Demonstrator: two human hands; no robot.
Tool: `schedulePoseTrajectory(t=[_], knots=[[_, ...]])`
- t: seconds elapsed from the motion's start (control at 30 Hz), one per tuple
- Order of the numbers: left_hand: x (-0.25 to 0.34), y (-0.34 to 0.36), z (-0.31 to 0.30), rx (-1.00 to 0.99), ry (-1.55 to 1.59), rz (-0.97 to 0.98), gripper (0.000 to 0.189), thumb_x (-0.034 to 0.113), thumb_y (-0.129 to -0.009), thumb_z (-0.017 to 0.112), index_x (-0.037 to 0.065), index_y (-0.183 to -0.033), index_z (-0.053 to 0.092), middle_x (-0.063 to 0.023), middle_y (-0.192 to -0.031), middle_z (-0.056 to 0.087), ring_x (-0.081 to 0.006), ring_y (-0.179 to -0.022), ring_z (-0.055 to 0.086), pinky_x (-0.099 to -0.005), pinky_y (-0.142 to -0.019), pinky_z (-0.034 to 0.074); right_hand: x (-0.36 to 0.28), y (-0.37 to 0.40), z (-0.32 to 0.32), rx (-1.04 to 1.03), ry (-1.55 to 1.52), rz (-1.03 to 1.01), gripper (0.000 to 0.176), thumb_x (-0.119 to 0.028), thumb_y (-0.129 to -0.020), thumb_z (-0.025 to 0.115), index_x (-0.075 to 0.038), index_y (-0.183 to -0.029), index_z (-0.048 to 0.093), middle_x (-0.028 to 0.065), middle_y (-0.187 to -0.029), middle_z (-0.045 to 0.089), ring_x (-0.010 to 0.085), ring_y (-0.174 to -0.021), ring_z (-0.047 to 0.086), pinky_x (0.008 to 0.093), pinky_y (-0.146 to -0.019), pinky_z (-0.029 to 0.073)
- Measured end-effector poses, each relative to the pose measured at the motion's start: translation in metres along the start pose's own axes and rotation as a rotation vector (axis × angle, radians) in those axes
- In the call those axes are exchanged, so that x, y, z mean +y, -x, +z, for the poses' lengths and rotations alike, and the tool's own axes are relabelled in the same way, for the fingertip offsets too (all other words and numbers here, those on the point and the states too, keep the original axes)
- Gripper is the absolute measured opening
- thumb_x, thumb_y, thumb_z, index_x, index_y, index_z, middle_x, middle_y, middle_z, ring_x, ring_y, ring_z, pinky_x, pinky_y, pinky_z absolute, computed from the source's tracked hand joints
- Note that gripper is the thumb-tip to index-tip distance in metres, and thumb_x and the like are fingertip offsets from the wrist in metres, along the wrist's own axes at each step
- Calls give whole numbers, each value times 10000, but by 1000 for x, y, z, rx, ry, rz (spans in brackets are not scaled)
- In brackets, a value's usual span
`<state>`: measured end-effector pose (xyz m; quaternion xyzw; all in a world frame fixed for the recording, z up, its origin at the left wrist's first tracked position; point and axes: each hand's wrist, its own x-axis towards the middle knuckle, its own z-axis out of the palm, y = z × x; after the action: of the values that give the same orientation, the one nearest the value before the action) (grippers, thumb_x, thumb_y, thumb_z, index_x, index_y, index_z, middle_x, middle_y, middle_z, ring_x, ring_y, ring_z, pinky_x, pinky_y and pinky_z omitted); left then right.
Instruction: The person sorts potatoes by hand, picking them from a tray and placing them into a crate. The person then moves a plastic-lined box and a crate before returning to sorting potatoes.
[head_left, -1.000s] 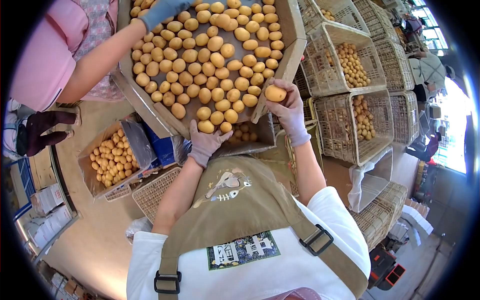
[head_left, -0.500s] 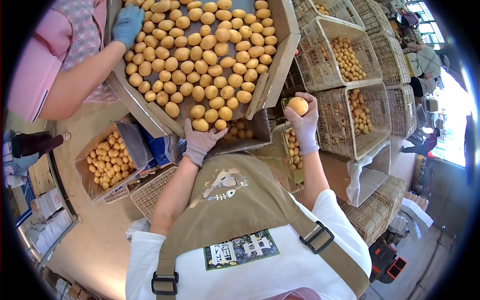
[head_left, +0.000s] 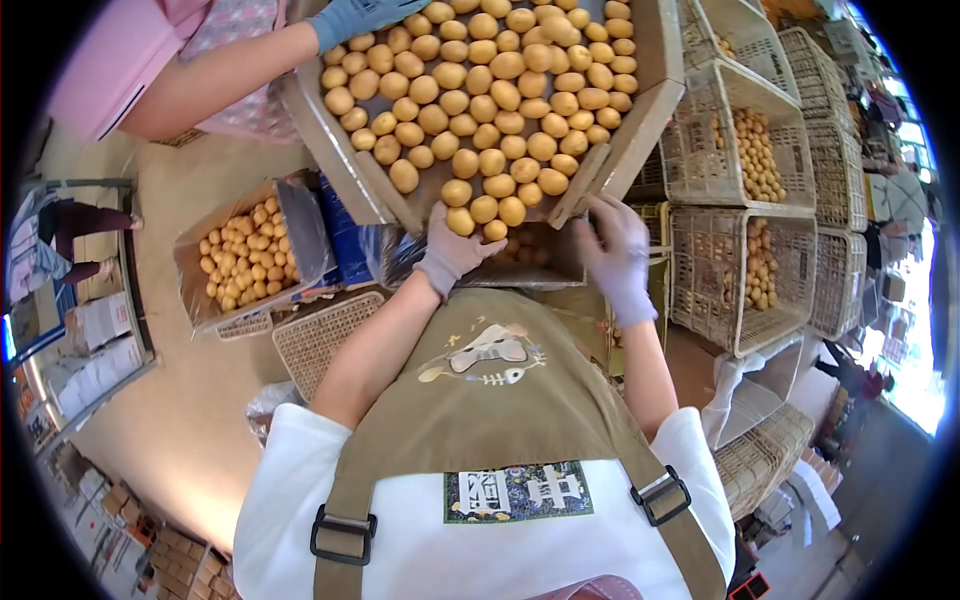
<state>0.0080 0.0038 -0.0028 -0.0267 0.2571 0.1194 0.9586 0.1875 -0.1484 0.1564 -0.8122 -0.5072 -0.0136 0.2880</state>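
Potatoes are spread on the bench. The lowest are touched by the left hand, fingers open. Whether the right hand is closed cannot be told.

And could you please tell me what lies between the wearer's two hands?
Between the left hand and right hand, the head view shows a few potatoes on the tray and the open box with potatoes inside.

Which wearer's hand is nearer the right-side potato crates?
Right: the right hand is left of the crates; the left hand farther left, at the mouth of the potato tray.
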Motion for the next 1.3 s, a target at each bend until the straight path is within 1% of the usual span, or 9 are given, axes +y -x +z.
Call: schedulePoseTrajectory(t=[0.1, 0.17, 0.3, 0.33, 0.5, 0.6, 0.77, 1.03, 1.3], knots=[[3, -1, 16, 483, -50, -100, 489, 472, -998, 371, 213, -1404, 457, -39, -1490, 448, -332, -1383, 397, -670, -1094, 266, -15, -29, 54, -248, 63, -153, 399, -293, -834, 682, -97, -1180, 651, 154, -1259, 615, 350, -1124, 586, 479, -1025, 414], [-4, 4, 2, 413, -150, 7, 514, 478, -994, 363, 157, -1385, 458, -43, -1462, 470, -291, -1358, 411, -611, -1119, 249, -1, -31, 90, -221, 343, -203, 420, -359, -829, 642, -116, -1171, 659, 136, -1245, 604, 327, -1139, 574, 485, -998, 413], [-1, 11, 5, 481, -77, 48, 664, 564, -969, 348, 103, -1444, 400, -54, -1519, 402, -218, -1436, 303, -590, -1137, 221, 13, -78, 90, -805, -20, 314, 523, -441, -848, 608, -190, -1307, 584, 157, -1500, 424, 374, -1355, 423, 618, -1068, 302], [-3, 5, -15, 288, -114, 58, 689, 598, -960, 347, 122, -1457, 389, -59, -1529, 384, -234, -1440, 296, -614, -1134, 209, 3, -76, 88, -404, 85, 190, 499, -445, -846, 611, -182, -1269, 626, 148, -1524, 403, 382, -1372, 408, 639, -1072, 292], [-1, 14, 20, 374, 136, 10, 755, 679, -938, 352, 170, -1495, 348, -73, -1560, 318, -299, -1453, 263, -707, -1124, 135, 6, -67, 94, -561, 231, -120, 369, -368, -848, 637, -169, -1150, 712, 103, -1390, 536, 385, -1187, 554, 523, -993, 440], [0, 13, 19, 268, 166, 23, 766, 685, -941, 336, 165, -1503, 336, -81, -1561, 310, -328, -1453, 261, -729, -1111, 149, 20, -85, 96, -146, 74, -9, 321, -283, -836, 628, -164, -1122, 712, 120, -1244, 628, 359, -1000, 653, 433, -887, 523], [-9, -4, 6, 55, 225, 81, 804, 699, -933, 318, 145, -1515, 307, -128, -1565, 302, -387, -1423, 323, -698, -1091, 303, 52, -120, 109, -386, 355, 252, 625, -287, -877, 576, -181, -1466, 397, 159, -1401, 521, 377, -1104, 629, 455, -950, 495], [-8, -1, 12, 82, 350, 32, 858, 726, -903, 366, 121, -1510, 310, -135, -1553, 325, -383, -1428, 325, -645, -1133, 266, 39, -109, 67, -168, -1254, 753, 436, -211, -958, 563, -69, -1368, 525, 57, -1039, 624, 116, -774, 610, 278, -744, 533], [-8, -6, 6, 103, 266, 35, 799, 704, -916, 357, 162, -1503, 333, -102, -1551, 342, -365, -1426, 336, -659, -1115, 292, 3, -53, 44, 2, -950, 446, 489, -61, -877, 741, 3, -1296, 497, 70, -1217, 579, 128, -1083, 584, 274, -923, 510]])
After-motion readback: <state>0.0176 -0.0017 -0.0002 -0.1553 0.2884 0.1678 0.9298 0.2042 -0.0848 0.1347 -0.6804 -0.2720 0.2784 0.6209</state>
